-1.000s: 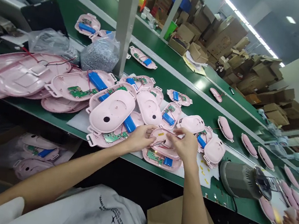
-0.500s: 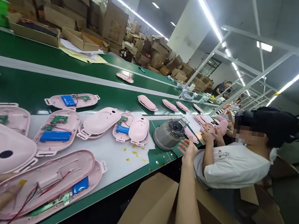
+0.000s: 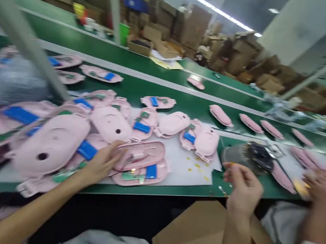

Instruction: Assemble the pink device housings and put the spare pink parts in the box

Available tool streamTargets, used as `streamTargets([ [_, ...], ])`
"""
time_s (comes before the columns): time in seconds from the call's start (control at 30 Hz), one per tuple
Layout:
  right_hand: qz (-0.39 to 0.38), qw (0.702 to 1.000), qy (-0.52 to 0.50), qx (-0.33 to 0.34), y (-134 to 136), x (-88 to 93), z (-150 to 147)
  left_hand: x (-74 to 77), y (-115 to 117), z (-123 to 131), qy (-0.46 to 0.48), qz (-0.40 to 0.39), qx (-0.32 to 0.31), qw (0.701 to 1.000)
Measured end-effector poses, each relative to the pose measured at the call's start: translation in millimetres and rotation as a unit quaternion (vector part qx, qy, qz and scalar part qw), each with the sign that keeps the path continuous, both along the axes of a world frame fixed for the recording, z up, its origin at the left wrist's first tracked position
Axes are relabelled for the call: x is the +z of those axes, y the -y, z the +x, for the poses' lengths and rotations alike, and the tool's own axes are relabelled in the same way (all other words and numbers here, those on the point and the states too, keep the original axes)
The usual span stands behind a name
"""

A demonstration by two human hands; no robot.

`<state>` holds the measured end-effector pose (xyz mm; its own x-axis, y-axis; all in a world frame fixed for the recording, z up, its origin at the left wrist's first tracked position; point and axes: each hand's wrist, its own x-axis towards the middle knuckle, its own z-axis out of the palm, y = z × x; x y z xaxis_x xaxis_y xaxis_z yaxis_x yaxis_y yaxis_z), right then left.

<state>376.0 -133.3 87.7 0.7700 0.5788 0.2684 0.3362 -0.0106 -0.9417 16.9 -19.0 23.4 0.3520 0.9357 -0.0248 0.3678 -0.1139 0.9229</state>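
My left hand (image 3: pixel 104 162) is closed on the near end of a pink casing half (image 3: pixel 149 152), its hollow inside turned up. This half is tilted over another open half (image 3: pixel 160 174) with a blue battery (image 3: pixel 151 171) and a green circuit board (image 3: pixel 131 175). Red and dark wires show between the halves. My right hand (image 3: pixel 243 186) is raised near the table edge, thumb and fingers pinched together. A small yellow bit, which looks like tape, shows at its fingertips. Just behind it stands a round grey machine with a black top (image 3: pixel 260 154), partly hidden by the hand.
Many pink casings (image 3: pixel 52 145) crowd the left, some open with blue batteries. Yellow scraps (image 3: pixel 197 166) lie on a white sheet (image 3: pixel 172 184). A co-worker's hands (image 3: pixel 323 187) are at the right. An open cardboard box (image 3: pixel 196 231) stands below the table edge.
The view has swung left. My right hand has gone from spread fingers to a pinch beside the grey machine. My left hand still holds the casing half, the yellow bit on its thumb no longer visible.
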Motion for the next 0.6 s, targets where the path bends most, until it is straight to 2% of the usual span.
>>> streamTargets([
  [0.03, -0.034, 0.992, 0.041, 0.114, -9, -4.3, -40, -1.9, 2, 1, -0.015, -0.004, -0.006, 1.0],
  [0.1, -0.067, 0.941, 0.119, 0.311, -29, -16.3, -115, -4.2, 4, 5, -0.007, -0.004, -0.007, 1.0],
  [0.13, -0.068, 0.907, 0.167, 0.38, -38, -24.0, -145, -4.6, 5, 7, 0.012, -0.004, -0.001, 1.0],
  [0.2, -0.071, 0.843, 0.265, 0.463, -52, -40.9, -184, -4.9, 7, 9, 0.061, -0.004, 0.015, 0.998],
  [0.27, -0.091, 0.811, 0.313, 0.486, -60, -54.1, -197, -6.5, 10, 10, 0.102, -0.011, 0.029, 0.994],
  [0.4, -0.134, 0.84, 0.289, 0.44, -57, -58.1, -196, -14.5, 14, 11, 0.159, -0.031, 0.042, 0.986],
  [0.6, -0.178, 0.846, 0.314, 0.393, -50, -58.4, -213, -20.5, 19, 9, 0.258, -0.079, 0.038, 0.962],
])
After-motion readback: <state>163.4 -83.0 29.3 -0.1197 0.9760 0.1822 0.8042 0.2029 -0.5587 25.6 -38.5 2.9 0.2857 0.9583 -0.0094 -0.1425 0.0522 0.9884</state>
